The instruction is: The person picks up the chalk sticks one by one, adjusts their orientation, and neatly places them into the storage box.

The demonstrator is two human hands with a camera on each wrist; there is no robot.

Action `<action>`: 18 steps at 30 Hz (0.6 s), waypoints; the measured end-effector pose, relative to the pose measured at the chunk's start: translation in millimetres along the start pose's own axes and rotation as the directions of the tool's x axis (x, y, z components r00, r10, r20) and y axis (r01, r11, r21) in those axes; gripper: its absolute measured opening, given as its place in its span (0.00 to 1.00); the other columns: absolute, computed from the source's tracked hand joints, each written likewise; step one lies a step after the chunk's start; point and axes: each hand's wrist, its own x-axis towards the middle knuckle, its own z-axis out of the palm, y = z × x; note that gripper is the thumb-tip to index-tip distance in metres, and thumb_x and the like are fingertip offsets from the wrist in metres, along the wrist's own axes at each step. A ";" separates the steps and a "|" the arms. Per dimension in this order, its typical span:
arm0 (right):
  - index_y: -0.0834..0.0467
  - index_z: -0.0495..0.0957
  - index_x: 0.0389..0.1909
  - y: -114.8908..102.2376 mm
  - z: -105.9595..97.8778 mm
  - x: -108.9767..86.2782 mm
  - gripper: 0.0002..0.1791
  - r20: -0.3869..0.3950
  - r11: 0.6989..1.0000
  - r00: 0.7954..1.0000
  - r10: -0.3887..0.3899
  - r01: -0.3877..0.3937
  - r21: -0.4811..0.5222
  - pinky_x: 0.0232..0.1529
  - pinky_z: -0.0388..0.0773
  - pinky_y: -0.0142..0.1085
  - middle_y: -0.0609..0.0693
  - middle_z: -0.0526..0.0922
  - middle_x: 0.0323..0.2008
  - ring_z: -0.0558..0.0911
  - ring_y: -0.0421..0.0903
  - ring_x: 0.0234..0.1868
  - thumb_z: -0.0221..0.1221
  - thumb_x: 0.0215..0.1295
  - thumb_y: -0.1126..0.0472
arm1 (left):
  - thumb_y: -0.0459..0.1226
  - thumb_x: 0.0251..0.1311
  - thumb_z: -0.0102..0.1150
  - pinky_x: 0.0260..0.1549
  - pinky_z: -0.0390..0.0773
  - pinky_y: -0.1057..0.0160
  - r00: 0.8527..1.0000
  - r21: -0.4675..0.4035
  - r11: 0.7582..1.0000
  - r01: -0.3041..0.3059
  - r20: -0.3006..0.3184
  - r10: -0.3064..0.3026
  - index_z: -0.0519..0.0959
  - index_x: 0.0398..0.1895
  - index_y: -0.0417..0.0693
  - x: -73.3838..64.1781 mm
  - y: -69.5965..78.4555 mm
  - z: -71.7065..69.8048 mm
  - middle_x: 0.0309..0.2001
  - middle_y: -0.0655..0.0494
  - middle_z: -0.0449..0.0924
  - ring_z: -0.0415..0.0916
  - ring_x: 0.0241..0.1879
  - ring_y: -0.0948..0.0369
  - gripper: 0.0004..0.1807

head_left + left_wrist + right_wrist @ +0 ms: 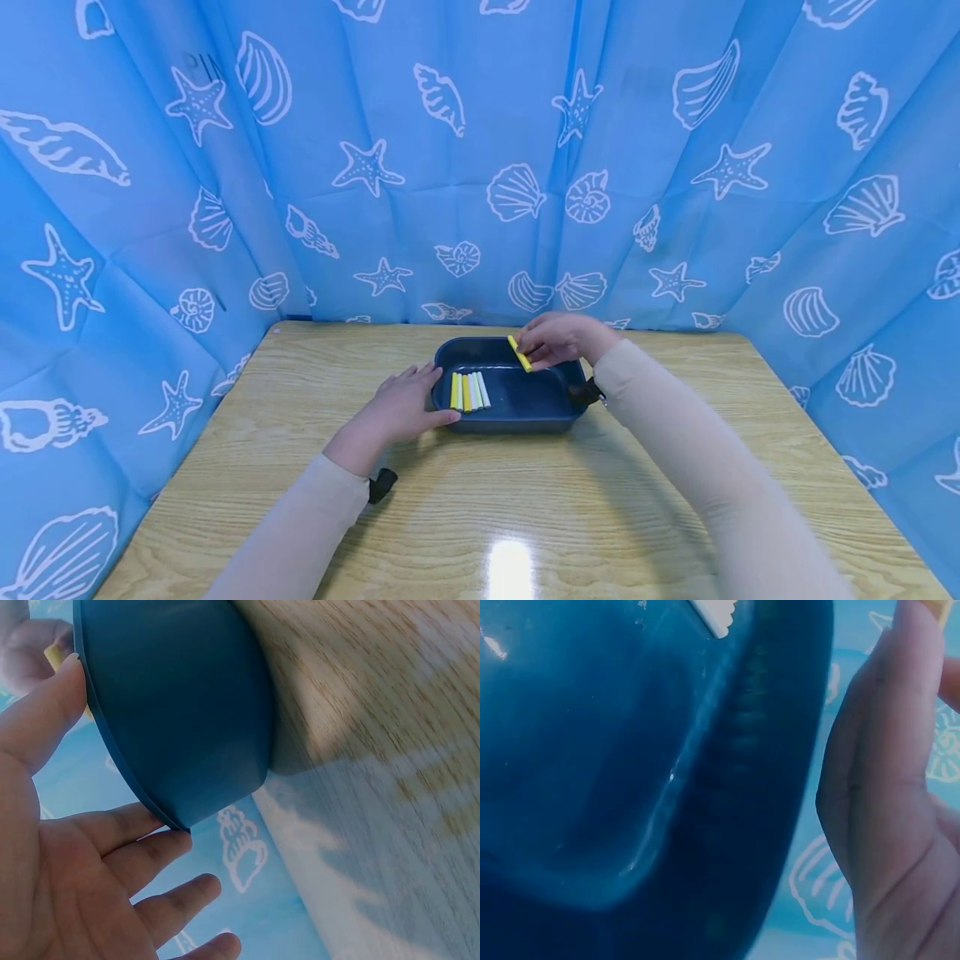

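Observation:
A dark blue rectangular tray [517, 424] stands on the table. Inside it, against the left end, several yellow and white chalk sticks [468, 392] lie side by side in a row. My left hand [406, 405] spans the tray's left end; in the left wrist view its thumb and two fingertips touch the rim, with the other fingers [180, 907] stretched out beyond it. Over the tray's far side, my right hand [561, 339] pinches a yellow chalk stick [519, 353] between thumb and fingers. In the right wrist view only a tip of that stick shows.
The wood-grain table [480, 500] carries the tray near its far edge. Behind and on both sides hangs a blue curtain [480, 200] with white shells and starfish. A bright light reflection [510, 570] shows on the near tabletop.

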 end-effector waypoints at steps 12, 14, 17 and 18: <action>0.65 0.68 0.63 0.2 16.0 27.3 0.23 0.023 0.992 0.996 0.081 -0.079 -0.102 0.35 0.84 0.35 0.58 0.75 0.41 0.77 0.47 0.35 0.56 0.68 0.70 | 0.64 0.61 0.58 0.72 0.47 0.36 1.000 0.001 1.000 0.014 -0.002 -0.014 0.56 0.79 0.46 0.1 0.2 0.1 0.79 0.47 0.51 0.46 0.77 0.43 0.51; 0.65 0.68 0.63 1.3 18.4 31.0 0.23 0.025 0.990 0.995 0.092 -0.089 -0.112 0.35 0.84 0.35 0.58 0.75 0.41 0.77 0.47 0.34 0.56 0.68 0.71 | 0.64 0.62 0.59 0.72 0.47 0.37 1.000 0.003 1.000 0.016 -0.004 -0.016 0.56 0.79 0.46 0.2 0.0 0.0 0.79 0.46 0.51 0.46 0.77 0.42 0.51; 0.65 0.67 0.62 3.6 21.4 36.5 0.22 0.007 0.988 0.993 0.119 -0.118 -0.099 0.35 0.84 0.36 0.58 0.75 0.41 0.78 0.48 0.34 0.57 0.68 0.71 | 0.63 0.62 0.59 0.72 0.47 0.37 1.000 -0.001 1.000 0.017 -0.001 -0.017 0.56 0.79 0.45 -0.7 0.7 -0.7 0.78 0.46 0.51 0.46 0.77 0.42 0.50; 0.64 0.67 0.62 4.5 22.4 38.0 0.22 -0.001 0.987 0.991 0.131 -0.130 -0.091 0.36 0.85 0.36 0.58 0.75 0.41 0.78 0.48 0.34 0.57 0.68 0.72 | 0.63 0.62 0.59 0.72 0.47 0.37 1.000 -0.003 1.000 0.019 0.001 -0.019 0.56 0.79 0.45 -0.8 1.0 -0.8 0.78 0.46 0.51 0.46 0.77 0.42 0.50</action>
